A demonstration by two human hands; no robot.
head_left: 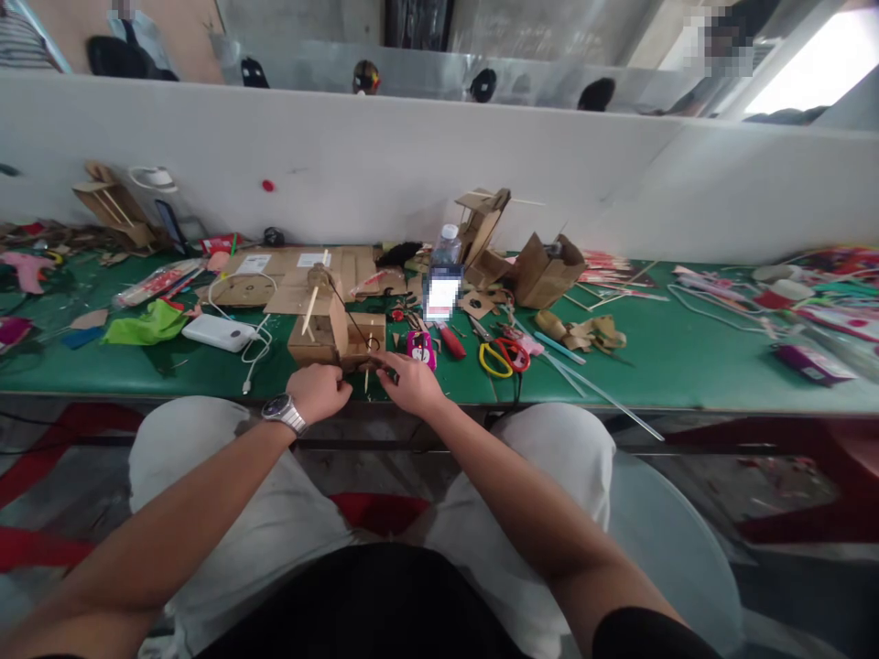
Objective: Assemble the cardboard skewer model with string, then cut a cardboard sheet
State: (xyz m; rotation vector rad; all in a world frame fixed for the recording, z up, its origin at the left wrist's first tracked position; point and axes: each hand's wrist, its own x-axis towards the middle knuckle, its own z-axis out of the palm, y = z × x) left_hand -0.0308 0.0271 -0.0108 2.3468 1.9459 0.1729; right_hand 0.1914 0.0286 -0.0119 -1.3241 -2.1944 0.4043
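A small open cardboard box model (314, 348) stands near the table's front edge, with an upright cardboard divider and a wooden stick (311, 311) above it. A dark cord (350, 316) runs from the upper part down into the box's right side. My left hand (320, 392), a watch on its wrist, is closed with curled fingers against the front of the box; anything in it is hidden. My right hand (412, 383) has its fingertips together at the box's front right, beside a thin stick and the cord's lower end. What they pinch is too small to make out.
Right of the box lie a pink patterned case (421, 349), a red-handled tool (452, 342) and scissors with yellow (495, 360) and red handles. A phone (441, 295) leans on a bottle (449, 243). A white power bank (218, 333) with cable lies left.
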